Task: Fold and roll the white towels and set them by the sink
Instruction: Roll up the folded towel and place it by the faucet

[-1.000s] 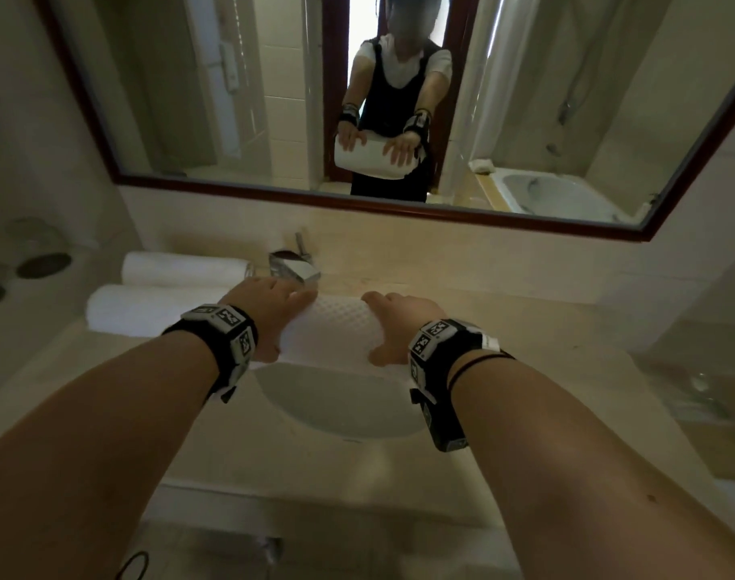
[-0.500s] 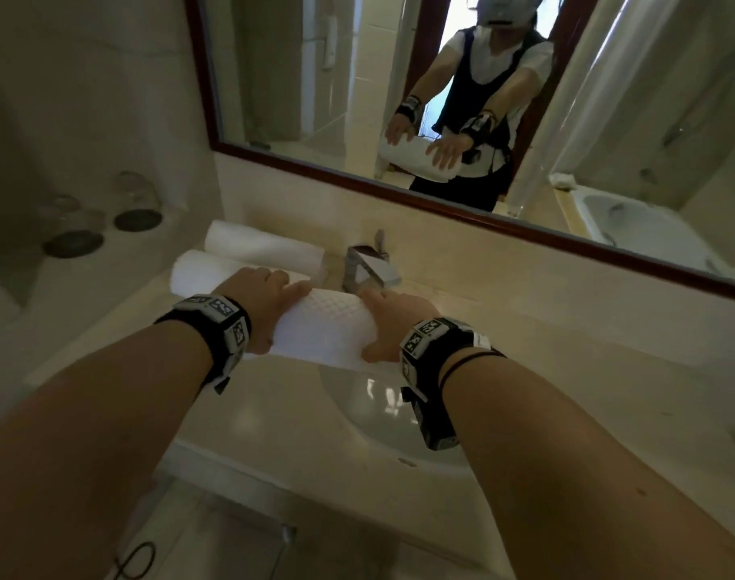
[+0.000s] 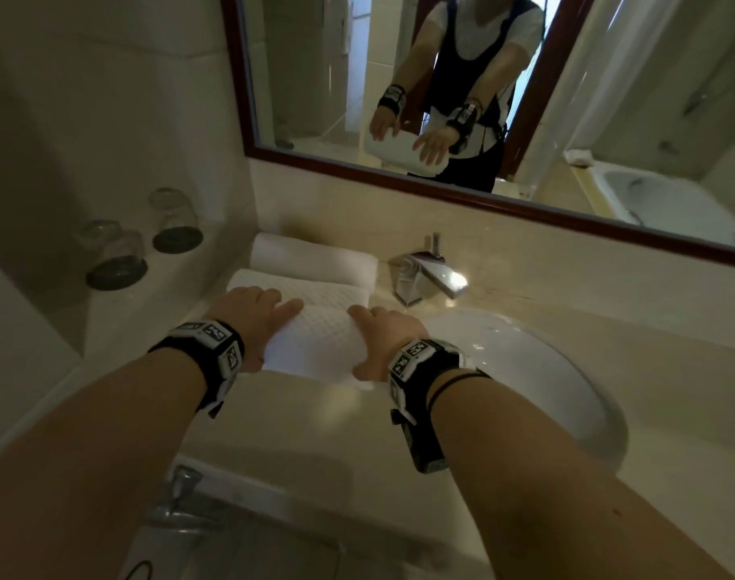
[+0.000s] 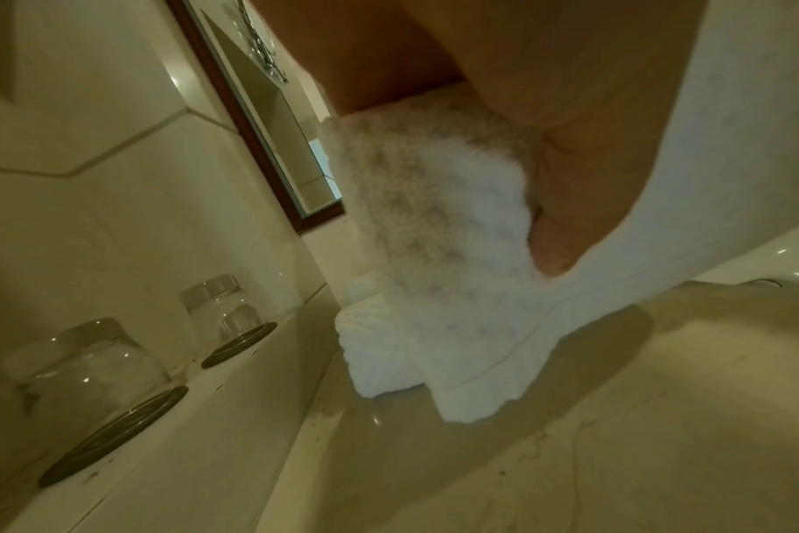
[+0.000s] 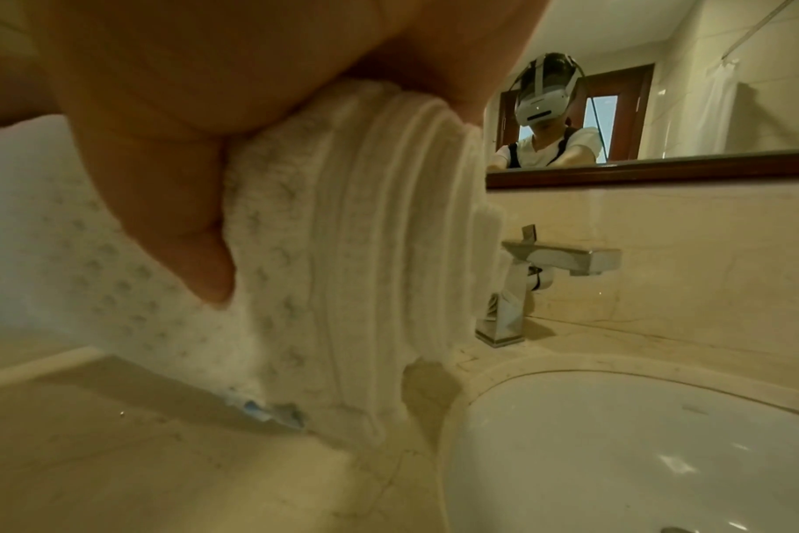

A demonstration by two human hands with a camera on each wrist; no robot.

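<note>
The rolled towel [image 3: 315,345] is white with a small waffle pattern; the two rolls [image 3: 311,261] behind it are white too. The counter [image 3: 298,424] is cream, faintly veined. Right of the towel, the sink [image 3: 537,370] is white, the tap [image 3: 424,274] shiny silver. The mirror frame [image 3: 441,190] is dark reddish brown.

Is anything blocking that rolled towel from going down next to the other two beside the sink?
Nothing visible does. Both the left hand and right hand grip the rolled towel just in front of the two placed rolls; the countertop beneath it looks bare, and the faucet stands off to the right.
</note>
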